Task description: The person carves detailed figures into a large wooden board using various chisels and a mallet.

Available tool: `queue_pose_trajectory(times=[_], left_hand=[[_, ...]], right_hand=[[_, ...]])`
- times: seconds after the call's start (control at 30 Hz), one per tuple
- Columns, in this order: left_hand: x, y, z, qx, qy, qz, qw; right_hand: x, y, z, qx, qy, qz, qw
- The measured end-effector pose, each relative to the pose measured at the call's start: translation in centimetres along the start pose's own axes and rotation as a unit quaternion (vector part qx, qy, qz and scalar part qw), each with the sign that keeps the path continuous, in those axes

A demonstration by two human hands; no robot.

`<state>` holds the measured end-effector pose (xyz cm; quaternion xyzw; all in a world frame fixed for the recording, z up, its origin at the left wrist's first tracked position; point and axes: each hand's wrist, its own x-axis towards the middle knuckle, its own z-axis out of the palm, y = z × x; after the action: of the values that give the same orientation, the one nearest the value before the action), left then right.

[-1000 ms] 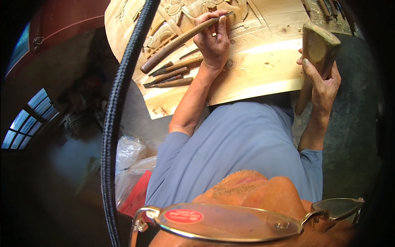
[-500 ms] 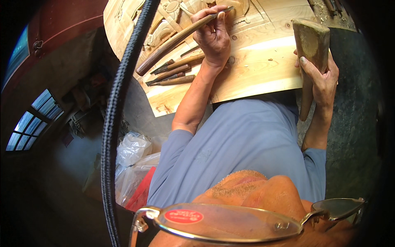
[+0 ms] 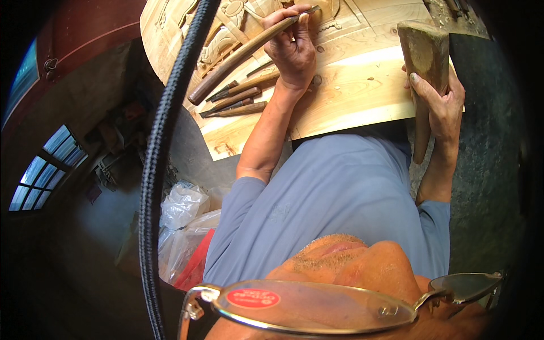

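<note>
My left hand (image 3: 292, 59) is closed around a wood-carving chisel (image 3: 235, 61). Its long brown handle slants down to the left, and its metal tip is by the carved part of a pale wooden board (image 3: 357, 93). At the board's right edge, my right hand (image 3: 445, 107) grips a worn wooden mallet (image 3: 424, 54), with the thick head up and the narrow handle hanging down past the edge. Mallet and chisel are well apart. Relief carving (image 3: 233, 16) with scrolls and petals covers the board's far part.
Several more chisels (image 3: 238, 101) lie on the board left of my left forearm. Wood chips (image 3: 445, 14) are scattered at the far right. Clear plastic bags (image 3: 184, 204) sit low on the left. A black braided cord (image 3: 156, 153) crosses the view; a barred window (image 3: 42, 170) is further left.
The mallet in my right hand has shifted very slightly left and up in the view. My left hand and the chisel hold nearly the same place.
</note>
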<state>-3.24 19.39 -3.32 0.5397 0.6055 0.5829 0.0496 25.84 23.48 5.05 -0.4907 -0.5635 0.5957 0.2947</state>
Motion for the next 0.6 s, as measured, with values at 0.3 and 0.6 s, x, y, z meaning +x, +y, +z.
queue_pose_trajectory(times=[0.3, 0.6], left_hand=[[0.2, 1.6, 0.0, 0.160, -0.015, 0.103, 0.982], [1.6, 3.3, 0.6, 0.191, -0.039, 0.156, 0.968]], right_hand=[[0.1, 0.4, -0.3, -0.031, -0.013, -0.004, 0.999], [1.8, -4.5, -0.3, -0.254, 0.013, -0.324, 0.911]])
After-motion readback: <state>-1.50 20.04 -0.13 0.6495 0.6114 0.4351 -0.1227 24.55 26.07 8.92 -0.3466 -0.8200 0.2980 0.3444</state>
